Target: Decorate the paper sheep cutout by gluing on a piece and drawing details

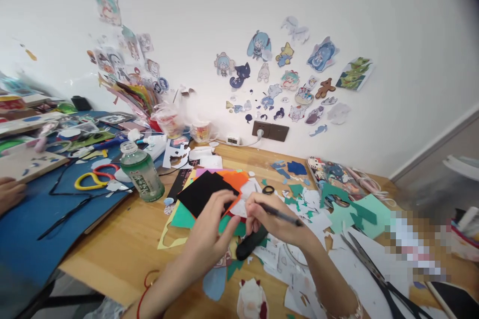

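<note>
My left hand (213,229) pinches the near edge of a black paper sheet (202,190) that lies on a pile of orange, pink and green sheets (239,179). My right hand (273,219) is closed round a black pen (282,216), its tip pointing left toward a small white paper piece (243,205) between the two hands. A black oblong object (250,244) lies on the wooden table (123,244) just under my right hand.
A green bottle (142,172) stands left of the sheets. Yellow and red scissors (92,178) lie on a blue mat (33,229). Another person's hand (9,194) shows at the left edge. Large black scissors (377,274) and paper scraps lie at right. Stickers cover the wall.
</note>
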